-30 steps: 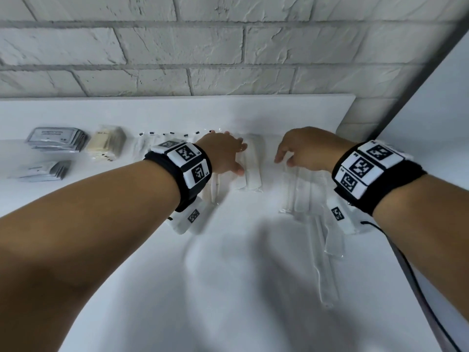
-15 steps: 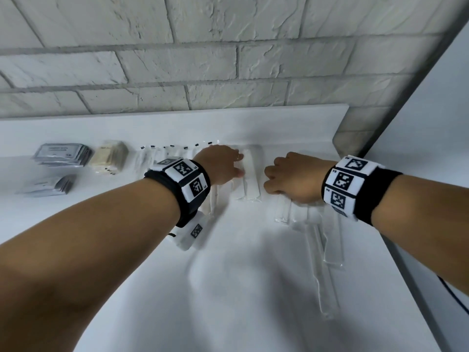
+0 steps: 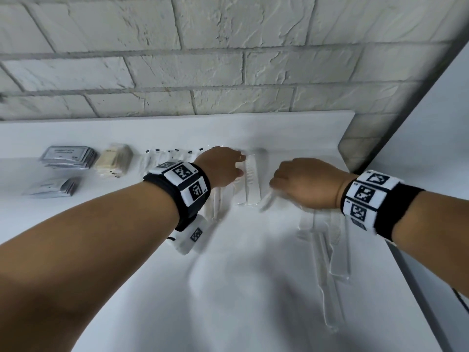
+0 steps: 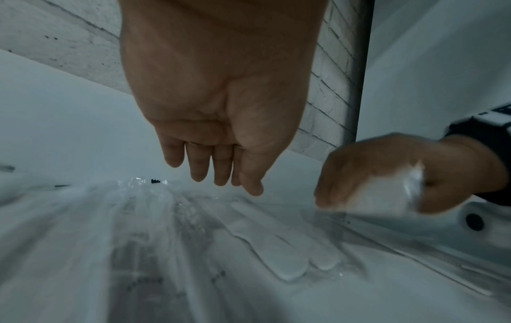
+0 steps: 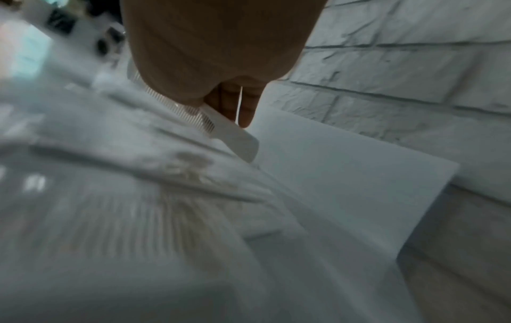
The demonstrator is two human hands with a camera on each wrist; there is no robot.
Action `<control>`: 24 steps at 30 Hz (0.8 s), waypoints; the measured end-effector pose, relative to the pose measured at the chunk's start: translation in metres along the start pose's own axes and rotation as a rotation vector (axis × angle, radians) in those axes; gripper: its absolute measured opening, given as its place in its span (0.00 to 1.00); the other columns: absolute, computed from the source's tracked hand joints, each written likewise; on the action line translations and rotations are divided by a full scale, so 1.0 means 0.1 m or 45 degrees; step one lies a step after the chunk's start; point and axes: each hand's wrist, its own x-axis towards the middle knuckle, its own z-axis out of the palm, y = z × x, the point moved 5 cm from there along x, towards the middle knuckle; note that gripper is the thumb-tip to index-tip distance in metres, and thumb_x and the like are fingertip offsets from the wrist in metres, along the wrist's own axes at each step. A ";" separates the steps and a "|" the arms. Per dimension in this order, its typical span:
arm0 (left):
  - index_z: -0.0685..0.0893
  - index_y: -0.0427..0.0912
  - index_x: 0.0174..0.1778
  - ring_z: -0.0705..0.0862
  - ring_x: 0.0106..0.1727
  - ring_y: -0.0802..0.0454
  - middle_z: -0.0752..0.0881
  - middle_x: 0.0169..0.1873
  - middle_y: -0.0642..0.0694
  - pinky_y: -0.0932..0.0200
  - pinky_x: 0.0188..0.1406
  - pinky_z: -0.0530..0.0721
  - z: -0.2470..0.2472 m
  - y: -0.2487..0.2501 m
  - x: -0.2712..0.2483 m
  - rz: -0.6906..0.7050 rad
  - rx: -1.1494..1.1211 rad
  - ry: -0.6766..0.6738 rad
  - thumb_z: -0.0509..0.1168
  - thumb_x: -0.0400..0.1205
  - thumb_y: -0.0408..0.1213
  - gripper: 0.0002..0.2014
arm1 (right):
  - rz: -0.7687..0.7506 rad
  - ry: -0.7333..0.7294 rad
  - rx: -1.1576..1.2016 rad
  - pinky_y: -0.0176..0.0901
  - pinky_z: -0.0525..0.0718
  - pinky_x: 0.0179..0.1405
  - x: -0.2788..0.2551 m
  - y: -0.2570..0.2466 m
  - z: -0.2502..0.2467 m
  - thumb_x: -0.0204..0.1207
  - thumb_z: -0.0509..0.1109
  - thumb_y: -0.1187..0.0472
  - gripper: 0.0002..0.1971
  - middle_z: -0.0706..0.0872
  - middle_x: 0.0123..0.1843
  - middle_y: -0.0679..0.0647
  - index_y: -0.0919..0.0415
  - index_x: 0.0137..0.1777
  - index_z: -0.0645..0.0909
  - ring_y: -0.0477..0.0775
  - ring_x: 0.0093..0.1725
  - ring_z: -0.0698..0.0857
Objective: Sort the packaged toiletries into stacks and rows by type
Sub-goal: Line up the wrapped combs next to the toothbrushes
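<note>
Having been drawn leftward since a second ago, the right hand [image 3: 304,184] is now seen just beside the comb stack [image 3: 250,179] at frame centre, a wrapped comb [image 5: 221,122] pinched in its curled fingers [image 5: 246,105]; placement on the stack is judged imminent. The left hand [image 3: 223,166] is laid on the stack, fingers [image 4: 199,166] nearly straight, gripping nothing.

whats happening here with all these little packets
A person is sorting packaged toiletries on a white counter. The right hand grips a wrapped white comb and holds it just right of the stacked wrapped combs, where the left hand rests with straight fingers. Grey sachets and a stack of beige packets already sit sorted at the left. More clear-wrapped items wait at the right.
</note>
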 end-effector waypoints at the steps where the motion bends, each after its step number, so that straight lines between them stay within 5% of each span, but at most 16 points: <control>1: 0.63 0.56 0.81 0.56 0.83 0.51 0.59 0.83 0.55 0.56 0.80 0.52 0.00 -0.02 0.01 -0.006 0.008 -0.008 0.56 0.86 0.50 0.26 | 0.152 0.038 0.124 0.45 0.81 0.30 0.02 0.07 -0.10 0.67 0.72 0.68 0.12 0.86 0.41 0.57 0.61 0.51 0.85 0.62 0.39 0.85; 3: 0.63 0.56 0.81 0.57 0.83 0.51 0.60 0.82 0.55 0.56 0.79 0.53 0.01 -0.04 0.01 -0.005 0.015 -0.026 0.58 0.85 0.50 0.26 | 0.583 0.043 0.416 0.50 0.82 0.46 0.05 0.26 -0.21 0.78 0.61 0.64 0.14 0.86 0.53 0.56 0.57 0.61 0.81 0.61 0.52 0.84; 6: 0.62 0.57 0.81 0.58 0.82 0.51 0.60 0.82 0.55 0.55 0.79 0.56 0.07 0.00 0.00 0.042 0.063 -0.076 0.60 0.84 0.51 0.28 | 1.171 0.021 0.897 0.44 0.79 0.41 0.08 0.47 -0.13 0.82 0.58 0.64 0.10 0.87 0.51 0.57 0.57 0.52 0.81 0.57 0.43 0.84; 9: 0.61 0.55 0.82 0.61 0.81 0.50 0.61 0.82 0.53 0.54 0.77 0.61 0.11 0.07 -0.02 0.062 0.126 -0.112 0.62 0.83 0.51 0.31 | 1.506 -0.207 1.380 0.59 0.89 0.49 0.06 0.49 0.20 0.82 0.59 0.69 0.11 0.89 0.50 0.67 0.69 0.58 0.81 0.67 0.44 0.90; 12: 0.62 0.53 0.82 0.62 0.81 0.49 0.64 0.81 0.51 0.56 0.77 0.60 0.12 0.10 -0.03 0.066 0.145 -0.108 0.64 0.81 0.51 0.33 | 1.404 -0.249 1.054 0.52 0.84 0.61 0.03 0.53 0.25 0.80 0.61 0.68 0.18 0.85 0.63 0.61 0.58 0.69 0.77 0.62 0.60 0.86; 14: 0.63 0.52 0.82 0.63 0.80 0.50 0.65 0.80 0.51 0.56 0.76 0.61 0.12 0.09 -0.03 0.066 0.141 -0.098 0.65 0.81 0.52 0.33 | 1.177 -0.262 0.804 0.44 0.76 0.68 0.08 0.49 0.14 0.78 0.67 0.62 0.22 0.80 0.72 0.51 0.50 0.72 0.76 0.54 0.69 0.79; 16: 0.62 0.52 0.82 0.65 0.79 0.50 0.65 0.81 0.52 0.57 0.74 0.63 0.11 0.11 -0.04 0.081 0.142 -0.085 0.64 0.81 0.52 0.33 | 0.957 -0.461 0.663 0.46 0.69 0.75 0.10 0.37 0.11 0.76 0.72 0.55 0.28 0.71 0.79 0.44 0.46 0.76 0.72 0.52 0.77 0.71; 18: 0.62 0.52 0.82 0.68 0.78 0.50 0.67 0.80 0.52 0.59 0.72 0.66 0.11 0.14 -0.05 0.108 0.154 -0.080 0.64 0.81 0.52 0.33 | 0.799 -0.660 0.482 0.52 0.71 0.75 0.12 0.26 0.17 0.75 0.72 0.50 0.33 0.69 0.80 0.45 0.46 0.80 0.66 0.56 0.76 0.71; 24: 0.67 0.54 0.80 0.71 0.75 0.49 0.73 0.76 0.52 0.58 0.68 0.69 0.12 0.19 -0.04 0.105 0.187 -0.099 0.66 0.80 0.51 0.31 | 0.829 -0.721 0.439 0.53 0.74 0.71 0.22 0.28 0.21 0.76 0.71 0.48 0.35 0.75 0.76 0.54 0.50 0.81 0.63 0.61 0.73 0.75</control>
